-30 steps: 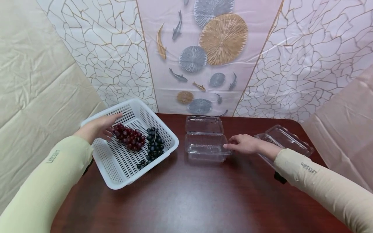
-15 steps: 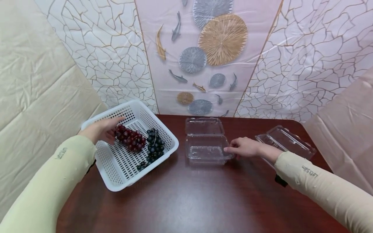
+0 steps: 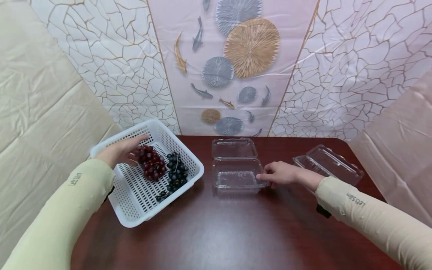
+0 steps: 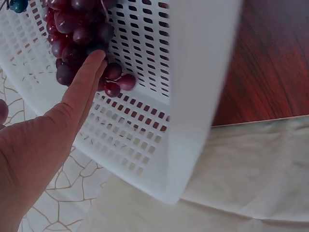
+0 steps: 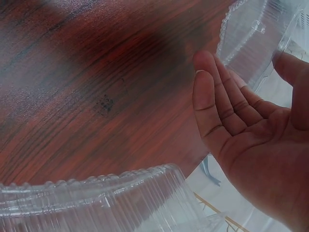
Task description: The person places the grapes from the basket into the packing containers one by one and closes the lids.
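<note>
My left hand point(image 3: 121, 150) reaches into the white perforated basket point(image 3: 126, 221) with straight fingers, their tips against the bunch of red grapes point(image 3: 153, 165). In the left wrist view the fingers point(image 4: 79, 92) lie along the side of this bunch, and the thumb shows only at the frame's edge. A bunch of black grapes point(image 3: 177, 172) lies to the right of the red one. My right hand point(image 3: 278, 173) pinches the right rim of a clear plastic clamshell container point(image 3: 236, 176), thumb on the rim and fingers outside it. The container's lid point(image 3: 234, 149) stands open toward the wall.
A second clear clamshell container point(image 3: 332, 163) lies open behind the right forearm, toward the table's right edge. Fabric-covered walls point(image 3: 216, 123) close off the back and both sides. Dark reddish wooden table point(image 3: 216, 232) spreads out in front.
My left hand has moved rightward and deeper against the red grapes, which have shifted and bunched up a little. The right hand stays at the container's rim; the container sits slightly differently.
</note>
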Demonstrator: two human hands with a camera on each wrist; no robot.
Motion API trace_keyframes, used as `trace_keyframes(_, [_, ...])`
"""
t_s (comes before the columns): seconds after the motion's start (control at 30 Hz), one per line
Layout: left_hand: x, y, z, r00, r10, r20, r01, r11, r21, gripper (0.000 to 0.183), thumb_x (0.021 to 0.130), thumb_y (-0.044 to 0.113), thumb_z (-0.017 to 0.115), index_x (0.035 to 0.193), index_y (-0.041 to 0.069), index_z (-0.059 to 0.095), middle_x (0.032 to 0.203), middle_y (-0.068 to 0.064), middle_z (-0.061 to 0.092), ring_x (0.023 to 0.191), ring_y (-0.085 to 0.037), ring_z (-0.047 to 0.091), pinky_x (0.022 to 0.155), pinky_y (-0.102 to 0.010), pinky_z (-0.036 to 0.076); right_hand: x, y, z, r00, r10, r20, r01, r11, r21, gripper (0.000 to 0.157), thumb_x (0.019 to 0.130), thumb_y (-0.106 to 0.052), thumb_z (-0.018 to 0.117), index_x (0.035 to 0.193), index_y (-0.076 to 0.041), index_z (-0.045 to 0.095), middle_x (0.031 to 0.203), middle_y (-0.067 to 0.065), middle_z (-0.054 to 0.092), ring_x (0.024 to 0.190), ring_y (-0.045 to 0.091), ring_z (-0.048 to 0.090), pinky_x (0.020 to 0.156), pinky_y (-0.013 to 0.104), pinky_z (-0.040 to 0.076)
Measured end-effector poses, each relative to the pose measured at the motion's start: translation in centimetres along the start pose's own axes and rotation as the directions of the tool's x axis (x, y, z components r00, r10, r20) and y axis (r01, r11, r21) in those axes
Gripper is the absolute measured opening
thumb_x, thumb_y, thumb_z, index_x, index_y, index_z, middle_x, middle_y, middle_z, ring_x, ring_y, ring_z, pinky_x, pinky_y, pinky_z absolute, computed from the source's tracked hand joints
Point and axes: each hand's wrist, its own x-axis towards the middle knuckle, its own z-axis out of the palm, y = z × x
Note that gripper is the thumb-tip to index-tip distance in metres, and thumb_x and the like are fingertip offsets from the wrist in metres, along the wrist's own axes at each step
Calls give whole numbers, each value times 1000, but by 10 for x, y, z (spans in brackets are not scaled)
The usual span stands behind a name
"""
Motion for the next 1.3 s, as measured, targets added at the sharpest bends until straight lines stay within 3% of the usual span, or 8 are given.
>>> trace_keyframes(0.1, [4,2,3,1000,24,14,-24,1000,-9,97,111,64,24,163,-15,7,166,-42,15,155,-55,26,125,-61,35,0,-1,2,1000,-9,2,9,1000,-3,39,109,-44,61,94,-9,70,82,5,75,79,20,76,68,30,55])
trace_keyframes(0.3, [10,1,7,999,38,-23,-39,997,-67,98,110,65,27,159,-19,16,158,-41,27,149,-52,37,121,-57,43,-1,-2,3,1000,-13,-7,13,1000,-15,38,108,-44,62,93,-10,70,81,4,75,77,19,76,67,30,55])
trace_keyframes(0.5, [15,-2,5,999,11,-37,-16,988,-154,100,109,67,27,158,-19,17,152,-37,34,148,-52,39,120,-57,43,-3,-2,4,1000,-7,-13,6,999,-32,39,108,-45,62,90,-11,70,79,2,75,76,17,75,67,29,55])
trace_keyframes(0.77, [18,-3,6,999,-37,-8,35,980,-194,101,110,67,25,158,-21,13,159,-43,27,150,-55,36,118,-60,45,-5,0,2,1000,-17,-4,17,1000,-18,39,108,-44,62,90,-11,71,78,1,75,73,16,75,67,29,53])
trace_keyframes(0.97, [16,-2,4,997,-57,46,63,988,-144,101,110,65,21,156,-24,10,160,-47,23,150,-57,34,114,-61,49,-6,-2,3,1000,-22,1,22,1000,0,38,109,-42,62,91,-10,72,77,1,75,71,20,76,67,29,53])
trace_keyframes(1.3, [24,7,10,997,-71,30,74,991,-111,98,110,63,29,155,-23,17,158,-44,29,149,-55,37,113,-60,50,-7,-2,6,1000,-24,-8,24,1000,-5,38,109,-41,62,88,-10,71,75,0,75,71,22,76,65,28,52])
